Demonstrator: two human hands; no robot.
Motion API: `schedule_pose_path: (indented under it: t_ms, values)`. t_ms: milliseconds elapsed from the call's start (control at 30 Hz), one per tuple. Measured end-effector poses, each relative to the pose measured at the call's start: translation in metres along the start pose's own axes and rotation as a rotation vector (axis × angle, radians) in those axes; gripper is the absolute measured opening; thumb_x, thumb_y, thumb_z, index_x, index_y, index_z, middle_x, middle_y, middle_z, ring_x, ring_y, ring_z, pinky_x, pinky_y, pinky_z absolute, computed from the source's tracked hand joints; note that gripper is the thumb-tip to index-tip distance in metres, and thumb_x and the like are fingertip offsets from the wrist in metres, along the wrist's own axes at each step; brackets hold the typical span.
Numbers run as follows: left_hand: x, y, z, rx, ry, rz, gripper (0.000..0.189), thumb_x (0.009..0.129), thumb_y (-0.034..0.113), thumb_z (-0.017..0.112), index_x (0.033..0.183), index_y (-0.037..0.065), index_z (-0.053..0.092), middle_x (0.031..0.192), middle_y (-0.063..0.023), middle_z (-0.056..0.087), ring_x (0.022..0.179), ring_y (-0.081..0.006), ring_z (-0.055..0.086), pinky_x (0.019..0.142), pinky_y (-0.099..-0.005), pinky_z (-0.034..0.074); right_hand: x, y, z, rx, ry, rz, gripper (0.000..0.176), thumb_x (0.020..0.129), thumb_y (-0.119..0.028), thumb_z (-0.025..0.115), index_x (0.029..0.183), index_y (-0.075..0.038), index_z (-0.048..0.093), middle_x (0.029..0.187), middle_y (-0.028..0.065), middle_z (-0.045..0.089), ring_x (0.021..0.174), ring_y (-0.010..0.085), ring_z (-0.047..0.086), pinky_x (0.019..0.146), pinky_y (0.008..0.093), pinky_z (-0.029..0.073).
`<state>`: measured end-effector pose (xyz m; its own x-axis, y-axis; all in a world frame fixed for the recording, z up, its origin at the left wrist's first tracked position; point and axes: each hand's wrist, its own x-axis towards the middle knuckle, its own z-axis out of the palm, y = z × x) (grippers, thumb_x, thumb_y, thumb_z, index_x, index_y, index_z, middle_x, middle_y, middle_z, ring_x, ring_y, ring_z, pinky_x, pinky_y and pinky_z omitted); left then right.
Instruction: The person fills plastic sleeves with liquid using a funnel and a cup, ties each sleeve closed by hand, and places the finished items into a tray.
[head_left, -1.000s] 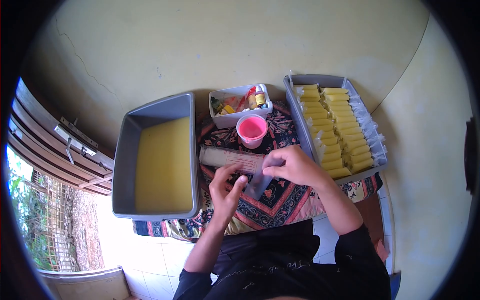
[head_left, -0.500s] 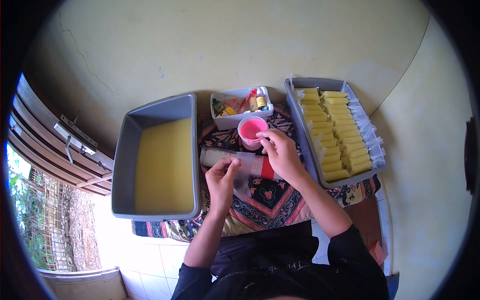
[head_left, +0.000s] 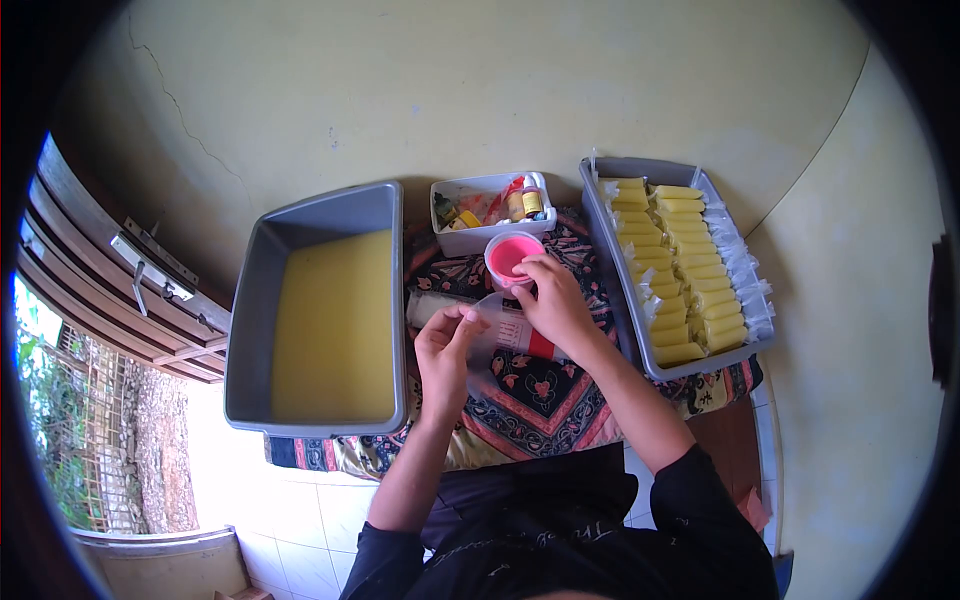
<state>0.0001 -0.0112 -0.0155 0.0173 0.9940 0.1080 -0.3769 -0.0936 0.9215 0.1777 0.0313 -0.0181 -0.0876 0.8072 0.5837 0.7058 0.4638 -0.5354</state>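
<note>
My left hand (head_left: 445, 345) pinches the edge of a clear plastic bag (head_left: 486, 350), which hangs open in front of my fingers. My right hand (head_left: 545, 290) is at the near rim of a small cup (head_left: 515, 246) with pink inside, its fingers closed; what they grip, if anything, is too small to make out. Under and beside the hands lies a packet (head_left: 515, 332) with white and red printing. Behind the cup stands a white box (head_left: 466, 241) holding small bottles.
A grey tub (head_left: 396, 300) of yellow liquid stands on the left. On the right, a grey tray (head_left: 590, 205) holds several filled yellow bags. Patterned cloth (head_left: 540, 395) covers the table. A wooden shutter (head_left: 90, 270) is at far left.
The view has shifted slightly. My left hand has turned a little, and the bag now looks rounder and wider. My right hand stays at the cup.
</note>
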Motion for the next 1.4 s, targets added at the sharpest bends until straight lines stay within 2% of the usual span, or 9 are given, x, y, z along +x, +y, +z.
schedule_pose_path:
  t_ms: [67, 167, 300, 400, 533, 833, 1033, 1133, 1400]
  values:
    - [0.001, 0.002, 0.001, 0.026, -0.019, -0.018, 0.012, 0.092, 0.011, 0.060, 0.094, -0.001, 0.061, 0.083, -0.0049, 0.064, 0.077, -0.0094, 0.058, 0.076, -0.0239, 0.045, 0.001, -0.012, -0.008, -0.020, 0.067, -0.042, 0.022, 0.075, 0.000, 0.066, 0.097, 0.003, 0.063, 0.103, 0.0146, 0.062, 0.081, 0.0280, 0.064, 0.073, 0.0348, 0.051]
    - [0.000, 0.005, 0.004, 0.039, -0.035, -0.056, 0.013, 0.093, 0.011, 0.059, 0.094, -0.002, 0.060, 0.081, -0.0054, 0.064, 0.077, -0.0102, 0.058, 0.076, -0.0247, 0.045, 0.000, -0.040, -0.030, 0.421, -0.070, 0.041, 0.023, 0.081, -0.003, 0.064, 0.104, 0.002, 0.064, 0.106, 0.0075, 0.064, 0.065, 0.0055, 0.059, 0.055, 0.0186, 0.045]
    - [0.001, 0.006, 0.007, 0.022, -0.062, -0.060, 0.013, 0.093, 0.010, 0.058, 0.094, -0.002, 0.060, 0.080, -0.0056, 0.063, 0.076, -0.0104, 0.058, 0.075, -0.0250, 0.045, -0.002, -0.040, -0.030, 0.498, -0.160, 0.106, 0.016, 0.085, -0.011, 0.066, 0.093, 0.003, 0.065, 0.088, 0.0083, 0.067, 0.064, 0.0090, 0.062, 0.055, 0.0230, 0.047]
    - [0.001, 0.002, 0.007, 0.036, -0.063, -0.051, 0.012, 0.093, 0.010, 0.058, 0.093, -0.002, 0.060, 0.080, -0.0055, 0.063, 0.076, -0.0103, 0.058, 0.075, -0.0249, 0.045, -0.005, -0.035, -0.030, 0.674, -0.193, 0.292, 0.012, 0.088, -0.007, 0.063, 0.094, 0.003, 0.065, 0.090, 0.0062, 0.068, 0.070, 0.0042, 0.059, 0.057, 0.0206, 0.046]
    - [0.001, 0.001, 0.007, 0.047, -0.061, -0.050, 0.013, 0.094, 0.011, 0.058, 0.094, -0.002, 0.060, 0.080, -0.0055, 0.063, 0.076, -0.0104, 0.058, 0.075, -0.0247, 0.045, -0.008, -0.036, -0.027, 0.689, -0.151, 0.214, 0.012, 0.089, -0.007, 0.062, 0.093, 0.004, 0.065, 0.089, 0.0069, 0.068, 0.070, 0.0040, 0.059, 0.056, 0.0213, 0.046]
    - [0.000, 0.006, 0.007, 0.200, -0.046, -0.030, 0.018, 0.091, 0.011, 0.063, 0.098, -0.005, 0.064, 0.085, -0.0058, 0.066, 0.080, -0.0099, 0.060, 0.075, -0.0233, 0.047, -0.007, -0.037, -0.027, 0.527, -0.226, 0.191, 0.013, 0.089, -0.008, 0.063, 0.093, 0.004, 0.065, 0.087, 0.0067, 0.068, 0.076, 0.0084, 0.062, 0.062, 0.0244, 0.051]
    - [0.002, -0.001, 0.004, 0.129, 0.038, 0.059, 0.012, 0.087, 0.008, 0.067, 0.093, -0.003, 0.067, 0.083, -0.0018, 0.064, 0.077, -0.0073, 0.058, 0.072, -0.0210, 0.046, -0.002, -0.028, -0.017, 0.617, -0.020, 0.204, 0.017, 0.087, -0.011, 0.064, 0.093, 0.005, 0.064, 0.088, 0.0142, 0.067, 0.075, 0.0221, 0.067, 0.063, 0.0315, 0.052]
    - [0.002, 0.001, 0.003, 0.138, 0.049, 0.016, 0.008, 0.086, 0.006, 0.067, 0.091, 0.000, 0.066, 0.084, -0.0019, 0.065, 0.077, -0.0068, 0.057, 0.072, -0.0206, 0.044, 0.005, -0.020, -0.020, 0.112, 0.077, 0.061, 0.016, 0.085, -0.009, 0.064, 0.094, 0.005, 0.064, 0.095, 0.0172, 0.066, 0.086, 0.0307, 0.066, 0.073, 0.0376, 0.052]
    - [0.001, -0.001, -0.001, 0.083, 0.054, -0.013, 0.009, 0.084, 0.007, 0.070, 0.092, 0.003, 0.068, 0.085, 0.0009, 0.064, 0.073, -0.0046, 0.055, 0.063, -0.0167, 0.042, 0.006, 0.012, -0.003, 0.116, -0.209, 0.136, 0.025, 0.081, -0.015, 0.067, 0.102, -0.001, 0.064, 0.111, 0.0198, 0.063, 0.098, 0.0355, 0.062, 0.087, 0.0368, 0.050]
